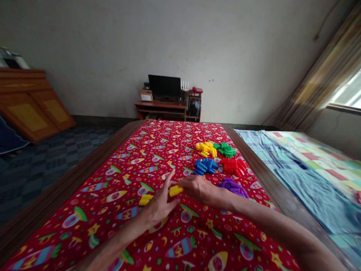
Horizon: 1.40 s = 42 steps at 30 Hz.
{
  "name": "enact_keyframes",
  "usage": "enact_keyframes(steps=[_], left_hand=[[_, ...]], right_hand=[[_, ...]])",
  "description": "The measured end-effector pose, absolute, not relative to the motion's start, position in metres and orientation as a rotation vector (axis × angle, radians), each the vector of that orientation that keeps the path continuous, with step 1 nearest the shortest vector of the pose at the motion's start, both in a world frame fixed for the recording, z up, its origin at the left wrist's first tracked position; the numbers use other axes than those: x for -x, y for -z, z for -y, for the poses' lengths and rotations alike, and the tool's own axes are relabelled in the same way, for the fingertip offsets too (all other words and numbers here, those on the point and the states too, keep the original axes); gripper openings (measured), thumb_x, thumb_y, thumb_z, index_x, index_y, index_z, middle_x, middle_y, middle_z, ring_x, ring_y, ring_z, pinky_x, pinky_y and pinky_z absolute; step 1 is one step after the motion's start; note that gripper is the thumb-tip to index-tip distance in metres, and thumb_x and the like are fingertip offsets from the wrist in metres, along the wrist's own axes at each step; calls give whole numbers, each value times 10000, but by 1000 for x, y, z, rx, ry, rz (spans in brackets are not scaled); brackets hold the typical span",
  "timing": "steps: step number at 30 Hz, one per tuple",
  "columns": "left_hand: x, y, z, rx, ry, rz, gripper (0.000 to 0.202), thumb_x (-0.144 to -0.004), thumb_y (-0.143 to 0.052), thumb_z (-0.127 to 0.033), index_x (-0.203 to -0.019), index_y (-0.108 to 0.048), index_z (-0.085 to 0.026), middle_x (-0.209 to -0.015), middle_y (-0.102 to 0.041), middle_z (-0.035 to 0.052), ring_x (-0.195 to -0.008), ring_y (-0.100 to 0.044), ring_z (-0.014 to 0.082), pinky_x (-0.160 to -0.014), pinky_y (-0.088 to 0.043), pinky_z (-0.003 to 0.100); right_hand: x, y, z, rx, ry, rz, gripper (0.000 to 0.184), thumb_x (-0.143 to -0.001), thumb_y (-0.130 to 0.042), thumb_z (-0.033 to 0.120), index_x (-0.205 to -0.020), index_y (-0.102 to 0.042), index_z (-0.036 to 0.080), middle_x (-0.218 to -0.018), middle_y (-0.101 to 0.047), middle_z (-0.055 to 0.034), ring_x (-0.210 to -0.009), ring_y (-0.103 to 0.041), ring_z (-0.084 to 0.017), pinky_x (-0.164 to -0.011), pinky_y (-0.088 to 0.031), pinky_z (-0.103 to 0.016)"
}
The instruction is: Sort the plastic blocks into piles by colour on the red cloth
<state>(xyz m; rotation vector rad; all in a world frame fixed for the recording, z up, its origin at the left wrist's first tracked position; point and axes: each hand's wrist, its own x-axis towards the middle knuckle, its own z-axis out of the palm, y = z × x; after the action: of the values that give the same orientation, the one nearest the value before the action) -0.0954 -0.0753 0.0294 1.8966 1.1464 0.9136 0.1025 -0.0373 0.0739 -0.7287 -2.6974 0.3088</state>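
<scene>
My left hand [160, 203] is over the red patterned cloth, its thumb and fingers stretched apart. A yellow plastic piece [176, 191] shows between my two hands. My right hand [199, 187] has its fingers curled at the right end of that piece and seems to pinch it; the fingertips are partly hidden. More yellow pieces [145, 199] lie on the cloth just left of my left hand, partly behind it. Beyond my right hand sit small piles of similar pieces: blue [205, 165], yellow [206, 149], green [227, 149], red [233, 166] and purple [233, 187].
The red cloth [124, 226] covers a dark wooden table [261, 169]. A bed [316, 177] with blue and patterned covers adjoins its right side. Against the far wall stands a desk [160, 106] with a monitor [164, 88]. A wooden cabinet [31, 105] is at left.
</scene>
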Motion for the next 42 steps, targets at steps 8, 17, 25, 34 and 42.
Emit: enact_keyframes(steps=[8, 17, 25, 34, 42], left_hand=[[140, -63, 52, -2414, -728, -1385, 399, -876, -460, -266, -1245, -612, -241, -1130, -635, 79, -1056, -603, 228, -981, -465, 354], [199, -19, 55, -2320, -314, -1532, 374, -678, -639, -332, -1041, -718, -282, -1245, -656, 79, -1170, -591, 297, -919, -490, 346], [170, -40, 48, -2254, -375, -1501, 257, -706, -605, -302, -941, -691, -243, -999, -706, 61, -901, -664, 236, -830, -500, 326], [142, -52, 41, -1917, -788, -1389, 281, -679, -675, -394, -906, -687, -230, -998, -707, 48, -886, -666, 229, -741, -551, 305], [112, -33, 46, -1219, -970, -1144, 700, -612, -776, -569, -1155, -564, -179, -921, -733, 72, -901, -694, 254, -796, -534, 350]], right_hand=[[-173, -126, -58, 1782, 262, 2426, 302, -934, -421, 234, -994, -700, 135, -847, -709, -123, -712, -621, -174, -587, -332, -239], [-174, -128, -113, 2048, 370, 2352, 388, -939, -333, 156, -1091, -682, 82, -989, -680, -224, -895, -651, -271, -719, -440, -315], [-174, -116, -100, 2019, 362, 2422, 365, -925, -354, 163, -1025, -700, 98, -985, -683, -214, -866, -637, -271, -703, -426, -327], [-171, -128, -73, 1807, 222, 2392, 339, -929, -390, 201, -905, -714, 101, -785, -694, -126, -668, -601, -158, -575, -326, -242], [-96, -115, 14, 409, -274, 2869, 268, -921, -509, 154, -1164, -623, 150, -1042, -693, -115, -889, -624, -153, -723, -448, -238]])
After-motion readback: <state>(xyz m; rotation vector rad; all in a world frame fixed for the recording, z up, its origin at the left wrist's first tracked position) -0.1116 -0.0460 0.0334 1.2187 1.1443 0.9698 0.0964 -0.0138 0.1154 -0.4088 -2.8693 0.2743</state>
